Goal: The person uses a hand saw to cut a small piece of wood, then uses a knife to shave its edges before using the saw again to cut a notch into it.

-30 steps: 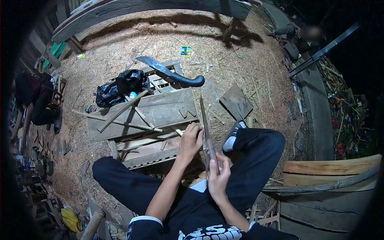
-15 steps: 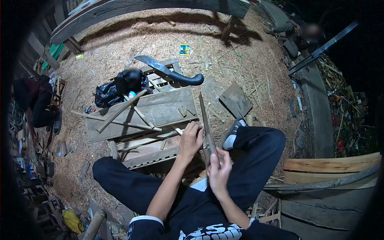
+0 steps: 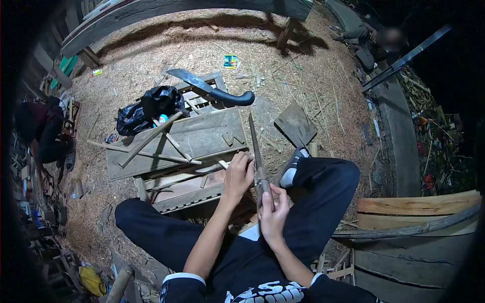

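Observation:
In my right hand (image 3: 274, 214) is the handle of a knife, and my fingers are closed around it. The long, narrow blade of this knife (image 3: 256, 146) points away from me, tip up the view. Close to the left of the blade, my left hand (image 3: 239, 174) has its fingers curled; what they hold, if anything, is hidden. A short wooden stick (image 3: 224, 164) shows beside that hand, partly covered by it. Ahead is a low wooden bench (image 3: 212, 132) bearing two small wood pieces (image 3: 228, 140) and several longer sticks (image 3: 146, 142).
A big black-handled machete (image 3: 230, 97) lies past the bench, near a black plastic bag (image 3: 161, 101). A square board (image 3: 296, 124) rests on shavings-covered ground. Planks (image 3: 404, 262) stand at right. One person (image 3: 48, 126) is at far left, another (image 3: 366, 43) at upper right.
The knife in my right hand has turned slightly, and its handle shows more. My left hand stays close beside the blade. The whole view has shifted a little.

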`<control>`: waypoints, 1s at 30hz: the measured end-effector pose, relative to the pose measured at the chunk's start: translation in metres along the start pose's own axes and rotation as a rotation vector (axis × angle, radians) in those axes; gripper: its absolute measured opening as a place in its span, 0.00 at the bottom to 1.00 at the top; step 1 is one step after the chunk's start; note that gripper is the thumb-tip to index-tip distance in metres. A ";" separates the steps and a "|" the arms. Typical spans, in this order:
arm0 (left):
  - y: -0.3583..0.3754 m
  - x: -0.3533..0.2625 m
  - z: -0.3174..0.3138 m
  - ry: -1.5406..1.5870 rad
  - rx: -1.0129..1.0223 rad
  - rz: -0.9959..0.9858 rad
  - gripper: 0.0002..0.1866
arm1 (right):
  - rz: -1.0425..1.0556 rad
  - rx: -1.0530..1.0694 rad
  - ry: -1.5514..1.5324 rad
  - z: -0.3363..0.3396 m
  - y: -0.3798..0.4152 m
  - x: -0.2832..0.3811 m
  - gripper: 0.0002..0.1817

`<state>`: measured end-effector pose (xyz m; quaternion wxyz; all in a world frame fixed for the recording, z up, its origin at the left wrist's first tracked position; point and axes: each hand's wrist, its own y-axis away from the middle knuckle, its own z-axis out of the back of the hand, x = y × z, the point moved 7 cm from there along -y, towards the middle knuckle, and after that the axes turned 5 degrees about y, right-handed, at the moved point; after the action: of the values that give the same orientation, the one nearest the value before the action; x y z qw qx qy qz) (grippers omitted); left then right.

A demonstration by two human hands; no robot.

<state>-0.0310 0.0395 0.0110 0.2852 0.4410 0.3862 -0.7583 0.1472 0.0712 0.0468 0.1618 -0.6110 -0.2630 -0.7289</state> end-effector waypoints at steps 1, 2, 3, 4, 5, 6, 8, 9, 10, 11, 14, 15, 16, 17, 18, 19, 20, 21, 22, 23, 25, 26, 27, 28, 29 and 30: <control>-0.001 -0.001 0.001 0.004 -0.004 -0.009 0.05 | 0.007 0.002 0.014 -0.001 0.000 0.002 0.14; -0.002 -0.002 0.001 0.012 -0.013 -0.017 0.05 | 0.016 0.005 0.033 -0.002 -0.001 0.005 0.13; -0.002 -0.001 0.001 -0.019 -0.013 -0.015 0.05 | -0.039 -0.002 -0.041 0.001 0.008 0.009 0.13; -0.004 0.001 0.001 -0.015 -0.018 -0.018 0.05 | -0.033 -0.001 -0.038 0.002 0.004 0.010 0.13; -0.004 0.004 0.001 -0.004 -0.027 -0.017 0.05 | -0.040 0.009 -0.035 0.003 0.002 0.010 0.13; -0.003 0.004 0.002 0.006 -0.031 -0.014 0.06 | -0.052 0.017 -0.033 0.003 0.003 0.008 0.14; -0.001 0.005 0.002 0.006 -0.025 0.011 0.07 | -0.091 0.041 -0.082 0.000 0.006 0.005 0.14; 0.001 0.004 0.002 -0.009 -0.021 0.006 0.07 | -0.072 0.020 -0.057 0.002 0.009 0.006 0.14; 0.000 0.003 0.002 -0.023 -0.019 -0.009 0.07 | -0.044 -0.003 -0.034 0.003 0.011 0.008 0.14; -0.004 0.003 0.002 -0.023 -0.023 -0.015 0.07 | -0.075 -0.017 -0.076 0.006 0.014 0.008 0.14; -0.001 0.010 -0.002 -0.011 -0.014 0.024 0.06 | -0.058 0.009 0.014 0.009 0.003 0.003 0.14; -0.002 0.008 -0.003 0.017 -0.013 0.011 0.05 | -0.109 0.026 -0.049 0.004 0.001 0.007 0.14; -0.003 0.007 -0.001 0.040 -0.013 -0.003 0.05 | -0.109 0.027 -0.052 0.002 0.005 0.009 0.14; -0.004 0.006 0.001 0.036 -0.017 -0.005 0.05 | -0.092 0.014 -0.046 0.001 0.009 0.010 0.13; -0.004 0.006 0.001 0.029 -0.013 -0.002 0.05 | -0.076 0.002 -0.037 0.003 0.013 0.011 0.13; -0.003 0.006 0.000 0.025 -0.009 0.000 0.05 | -0.071 0.012 -0.006 0.005 0.013 0.009 0.12; -0.005 0.007 0.000 0.029 -0.011 -0.002 0.05 | -0.066 0.012 -0.003 0.004 0.007 0.008 0.12; -0.005 0.007 -0.001 0.040 -0.009 -0.008 0.05 | -0.045 0.007 0.016 0.000 -0.003 0.006 0.13; -0.003 0.007 -0.001 0.049 -0.007 -0.011 0.05 | -0.028 0.005 0.035 -0.004 -0.012 0.003 0.14; -0.001 0.006 -0.002 0.048 -0.006 -0.011 0.05 | 0.058 -0.012 0.056 -0.010 -0.018 -0.001 0.15; -0.002 0.006 0.000 0.044 -0.015 0.024 0.05 | 0.047 -0.019 0.063 -0.005 -0.002 -0.004 0.16; -0.002 0.006 0.001 0.043 -0.019 0.023 0.05 | 0.036 -0.026 0.080 0.001 0.007 -0.005 0.16; -0.003 0.006 0.001 0.035 -0.020 0.034 0.05 | -0.058 0.027 0.063 0.003 0.014 0.000 0.16; -0.003 0.007 -0.001 0.028 -0.016 0.048 0.05 | -0.055 0.028 0.066 0.001 0.008 0.002 0.16; -0.002 0.008 -0.003 0.031 -0.013 0.050 0.05 | -0.028 0.019 0.069 -0.003 -0.001 0.005 0.15; -0.002 0.008 -0.003 0.041 -0.012 0.054 0.05 | -0.003 0.011 0.071 -0.006 -0.009 0.007 0.15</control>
<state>-0.0344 0.0424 0.0031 0.3002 0.4652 0.3844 -0.7387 0.1356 0.0754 0.0518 0.1731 -0.5834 -0.2620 -0.7490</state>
